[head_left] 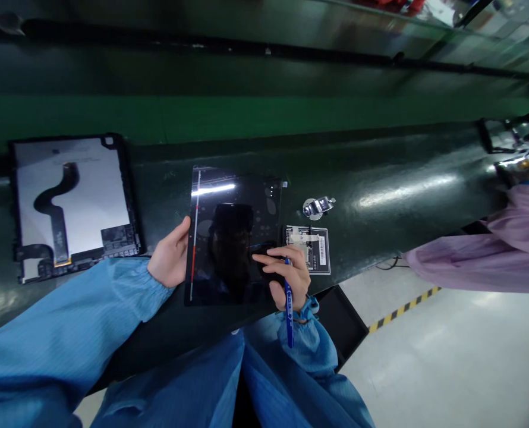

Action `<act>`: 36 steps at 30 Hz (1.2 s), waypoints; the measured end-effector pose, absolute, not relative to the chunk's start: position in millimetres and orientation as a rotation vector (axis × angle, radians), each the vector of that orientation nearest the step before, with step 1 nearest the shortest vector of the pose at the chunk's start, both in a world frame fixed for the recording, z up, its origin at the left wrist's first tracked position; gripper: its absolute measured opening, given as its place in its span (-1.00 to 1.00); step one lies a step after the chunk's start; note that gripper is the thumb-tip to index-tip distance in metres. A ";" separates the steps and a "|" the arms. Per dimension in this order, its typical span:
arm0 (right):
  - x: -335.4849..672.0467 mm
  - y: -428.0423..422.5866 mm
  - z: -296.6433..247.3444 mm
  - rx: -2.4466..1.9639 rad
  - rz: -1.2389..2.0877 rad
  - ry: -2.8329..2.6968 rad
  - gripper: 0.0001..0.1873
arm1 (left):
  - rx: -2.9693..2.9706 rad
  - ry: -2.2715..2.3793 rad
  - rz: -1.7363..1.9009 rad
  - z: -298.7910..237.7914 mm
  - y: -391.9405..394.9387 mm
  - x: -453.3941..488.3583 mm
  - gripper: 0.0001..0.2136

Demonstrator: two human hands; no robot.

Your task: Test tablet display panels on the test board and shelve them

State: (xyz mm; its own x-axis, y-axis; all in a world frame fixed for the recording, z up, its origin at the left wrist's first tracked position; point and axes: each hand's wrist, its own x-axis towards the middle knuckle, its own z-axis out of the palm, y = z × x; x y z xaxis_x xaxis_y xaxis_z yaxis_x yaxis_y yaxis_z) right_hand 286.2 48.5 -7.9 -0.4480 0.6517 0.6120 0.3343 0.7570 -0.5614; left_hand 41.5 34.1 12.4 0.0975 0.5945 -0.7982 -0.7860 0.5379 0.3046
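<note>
Glossy workbench, black glass panel, blue pen in right hand

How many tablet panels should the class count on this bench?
2. An opened tablet housing with silver backing lies at the left of the bench; a black glass panel sits centre, gripped by the left hand, while the right hand holding a blue pen touches it.
</note>
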 end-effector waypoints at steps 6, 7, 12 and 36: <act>285.2 49.4 -6.5 -0.738 0.452 -2.089 -0.86 | -0.256 1.124 1.057 14.6 35.1 45.6 -0.56; 285.1 49.5 -6.3 -0.739 0.447 -2.089 -0.86 | -0.259 1.128 1.057 15.2 35.3 45.9 -0.56; 285.0 50.3 -6.4 -0.750 0.430 -2.109 -0.85 | -0.269 1.113 1.054 18.6 36.3 46.0 -0.54; 273.8 113.9 28.5 -1.074 0.227 -2.214 -0.79 | -0.225 1.061 1.005 17.2 33.7 43.8 -0.55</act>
State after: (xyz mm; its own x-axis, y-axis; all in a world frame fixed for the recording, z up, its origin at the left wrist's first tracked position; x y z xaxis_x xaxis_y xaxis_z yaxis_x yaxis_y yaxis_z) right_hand 273.8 113.9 28.5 -0.4469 0.7518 0.4848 0.6376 0.6479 -0.4168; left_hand 43.8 33.7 17.2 0.1130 0.5774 -0.8086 -0.7757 0.5599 0.2914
